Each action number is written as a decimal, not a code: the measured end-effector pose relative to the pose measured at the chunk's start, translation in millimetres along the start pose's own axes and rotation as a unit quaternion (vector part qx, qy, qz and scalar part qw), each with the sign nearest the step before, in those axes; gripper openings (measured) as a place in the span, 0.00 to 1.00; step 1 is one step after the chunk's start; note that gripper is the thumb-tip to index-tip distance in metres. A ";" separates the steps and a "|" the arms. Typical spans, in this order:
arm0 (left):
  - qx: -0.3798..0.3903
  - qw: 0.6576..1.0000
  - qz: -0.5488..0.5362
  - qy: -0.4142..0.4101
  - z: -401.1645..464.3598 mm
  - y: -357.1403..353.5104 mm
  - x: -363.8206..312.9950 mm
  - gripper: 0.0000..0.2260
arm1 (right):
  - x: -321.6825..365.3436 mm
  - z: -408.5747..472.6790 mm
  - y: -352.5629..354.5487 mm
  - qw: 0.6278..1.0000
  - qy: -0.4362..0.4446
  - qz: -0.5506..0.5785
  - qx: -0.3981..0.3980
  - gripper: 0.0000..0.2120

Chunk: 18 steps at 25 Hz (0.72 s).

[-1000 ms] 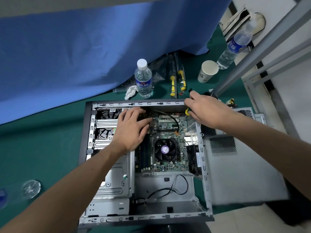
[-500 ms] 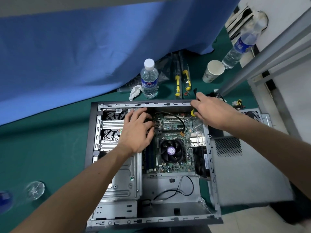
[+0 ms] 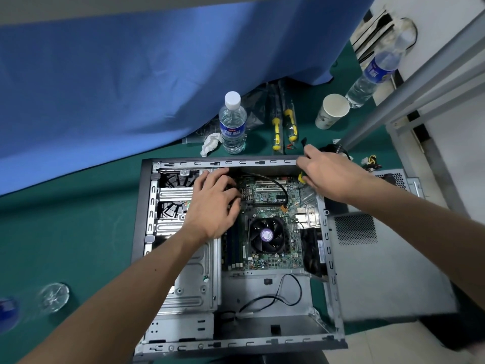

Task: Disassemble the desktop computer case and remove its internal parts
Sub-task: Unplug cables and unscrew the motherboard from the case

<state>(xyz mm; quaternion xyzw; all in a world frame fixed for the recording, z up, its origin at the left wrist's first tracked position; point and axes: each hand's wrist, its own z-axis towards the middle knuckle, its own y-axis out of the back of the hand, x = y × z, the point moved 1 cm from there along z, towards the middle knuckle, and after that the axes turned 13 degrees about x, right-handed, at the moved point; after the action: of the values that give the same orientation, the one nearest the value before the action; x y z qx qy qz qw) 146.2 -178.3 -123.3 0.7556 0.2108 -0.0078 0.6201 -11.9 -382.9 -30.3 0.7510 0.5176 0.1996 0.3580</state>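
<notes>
Lying open on its side on the green table [image 3: 65, 232], the computer case [image 3: 147, 206] already had its side panel off; a grey perforated panel [image 3: 380, 261] rested just beside the case on the right and was probably that cover. What looked like a power supply unit [image 3: 396, 177] with loose coloured wires sat outside the case at its far right corner, and the bay at the near end held only a slack black cable [image 3: 278, 298], so that part seemed to be out. Much was left: the motherboard [image 3: 267, 203] was in place with its CPU fan [image 3: 265, 236], memory sticks beside the fan, a rear fan [image 3: 312, 250] against the right wall, and the drive cage [image 3: 173, 203] on the left. By my judgement the job was under halfway. The left hand [image 3: 212, 203] lay over the board's far left corner, fingers spread fairly wide and bent downward; their tips were hidden, so whether they pinched a connector could not be told. The right hand [image 3: 330, 172] was curled around a yellow-handled tool [image 3: 301, 177] at the far right corner of the case, likely working a screw there. Two more yellow screwdrivers [image 3: 283, 127], a water bottle [image 3: 232, 124] and a paper cup [image 3: 332, 111] stood beyond the case
</notes>
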 end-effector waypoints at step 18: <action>0.000 1.000 -0.005 0.001 0.8 0.1 0.3 0.16 | 7.3 8.9 5.8 0.999 -0.045 0.008 0.000 0.20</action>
<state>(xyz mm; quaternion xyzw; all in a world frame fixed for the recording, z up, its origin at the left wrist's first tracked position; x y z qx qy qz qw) 146.7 -178.9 -123.5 0.7543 0.2149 -0.0101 0.6203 0.5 -380.3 -32.4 0.7635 0.4949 0.1687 0.3789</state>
